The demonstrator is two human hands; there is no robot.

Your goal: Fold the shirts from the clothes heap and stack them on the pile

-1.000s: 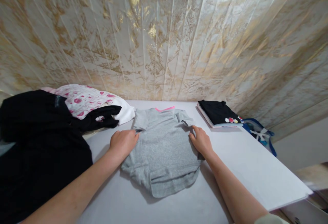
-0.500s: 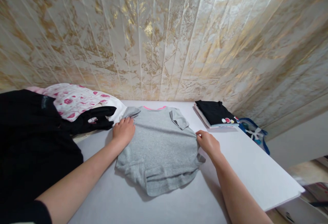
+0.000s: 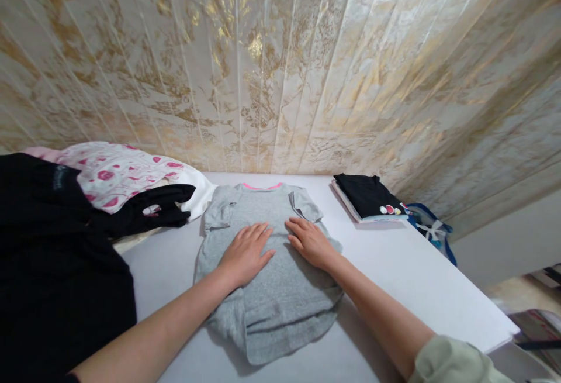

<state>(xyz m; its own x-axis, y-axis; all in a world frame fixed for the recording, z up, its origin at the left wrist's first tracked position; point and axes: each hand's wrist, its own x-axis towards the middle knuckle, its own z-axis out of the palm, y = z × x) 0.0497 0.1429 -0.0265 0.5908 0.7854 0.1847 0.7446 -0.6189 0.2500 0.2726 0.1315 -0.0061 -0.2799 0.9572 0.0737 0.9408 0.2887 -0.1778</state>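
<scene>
A grey short-sleeved T-shirt (image 3: 280, 289) with a pink neckline lies spread on the white table (image 3: 407, 289), its collar toward the wall. Both sleeves are folded inward over the body, and the bottom hem is rumpled, with a crease at the lower left. My left hand (image 3: 248, 252) rests flat on the middle of the shirt, fingers stretched out. To its right, my right hand (image 3: 310, 241) also lies flat on the cloth, just below the right sleeve. Neither hand grips the fabric.
Left of the shirt lies a heap of clothes: a black garment (image 3: 56, 266) and a white one with pink prints (image 3: 118, 172). A folded stack topped with black cloth (image 3: 363, 193) sits at the back right. Beside it is a blue-edged bag (image 3: 432, 228). A patterned wall (image 3: 272, 79) rises behind.
My right hand has let go of the shirt's right side and moved inward. My left hand has moved from the left sleeve toward the middle. Both now lie flat.
</scene>
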